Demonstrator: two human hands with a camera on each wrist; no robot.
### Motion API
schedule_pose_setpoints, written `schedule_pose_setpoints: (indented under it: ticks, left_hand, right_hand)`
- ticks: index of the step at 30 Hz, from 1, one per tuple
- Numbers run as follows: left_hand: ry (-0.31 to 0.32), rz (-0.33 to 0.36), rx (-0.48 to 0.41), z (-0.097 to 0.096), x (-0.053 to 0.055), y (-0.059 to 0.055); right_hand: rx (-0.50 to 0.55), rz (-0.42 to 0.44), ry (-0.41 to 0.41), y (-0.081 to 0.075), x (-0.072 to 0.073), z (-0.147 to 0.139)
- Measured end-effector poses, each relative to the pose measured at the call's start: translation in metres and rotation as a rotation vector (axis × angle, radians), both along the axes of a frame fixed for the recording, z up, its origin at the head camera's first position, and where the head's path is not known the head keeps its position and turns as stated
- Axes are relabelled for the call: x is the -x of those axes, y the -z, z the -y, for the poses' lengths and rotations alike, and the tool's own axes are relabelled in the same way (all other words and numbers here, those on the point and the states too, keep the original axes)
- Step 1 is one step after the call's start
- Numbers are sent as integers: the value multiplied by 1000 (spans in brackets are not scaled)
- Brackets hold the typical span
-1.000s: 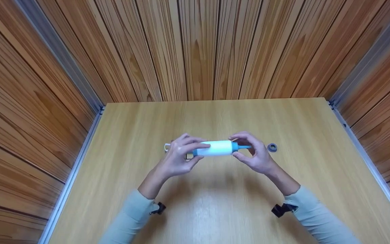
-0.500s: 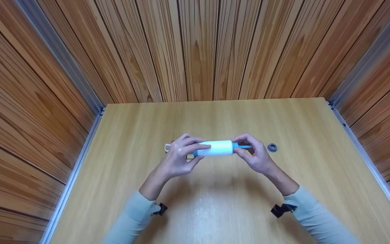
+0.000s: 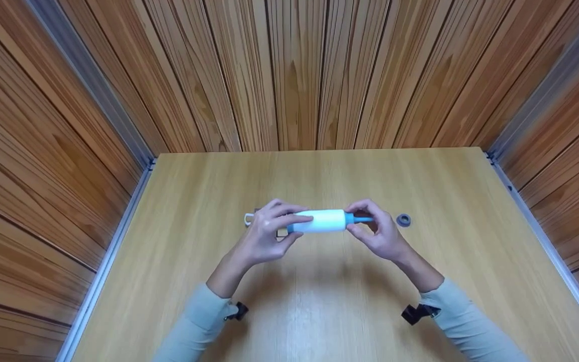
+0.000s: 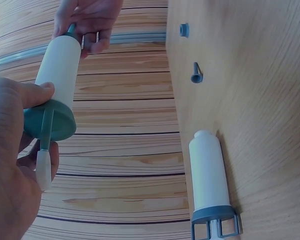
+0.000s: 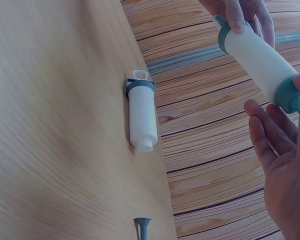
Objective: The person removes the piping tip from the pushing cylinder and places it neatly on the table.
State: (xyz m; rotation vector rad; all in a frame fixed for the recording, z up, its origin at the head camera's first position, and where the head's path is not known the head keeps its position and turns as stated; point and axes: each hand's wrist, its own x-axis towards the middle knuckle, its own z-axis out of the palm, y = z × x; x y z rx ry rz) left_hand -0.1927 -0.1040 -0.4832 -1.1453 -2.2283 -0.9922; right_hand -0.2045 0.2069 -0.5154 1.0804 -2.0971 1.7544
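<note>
A syringe (image 3: pixel 322 221) with a white barrel and teal ends lies level between both hands, above the table. My left hand (image 3: pixel 272 229) grips its flanged end; in the left wrist view the thumb presses on the barrel beside the teal collar, and a teal rod with a white tip hangs there. At the other end, my right hand (image 3: pixel 380 231) pinches the teal nozzle cap (image 5: pixel 288 95) between thumb and fingertips, with the thin spout inside the hand. A second syringe (image 4: pixel 208 172), white with a grey-blue collar, lies on the table, mostly hidden behind my left hand in the head view.
On the table (image 3: pixel 319 311) lies a small dark ring-shaped piece (image 3: pixel 403 219), right of my right hand. A grey-blue funnel-shaped nozzle (image 4: pixel 196 74) lies between it and the second syringe. Wood-plank walls (image 3: pixel 294 75) and metal rails (image 3: pixel 103 271) border the table.
My right fingers have closed in on the nozzle cap from a wider spread. My left hand and the syringe have stayed nearly in place.
</note>
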Motion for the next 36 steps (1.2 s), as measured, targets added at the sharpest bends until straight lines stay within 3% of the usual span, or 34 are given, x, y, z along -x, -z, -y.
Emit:
schedule_pose_setpoints:
  ticks: [11, 25, 36]
  left_hand:
    - [-3, 31, 17, -1, 0, -2]
    - [-7, 5, 14, -3, 0, 0]
    - [5, 14, 5, -4, -1, 0]
  right_hand:
    - [2, 16, 7, -1, 0, -2]
    - [14, 51, 15, -1, -1, -2]
    - [21, -14, 5, 0, -2, -4]
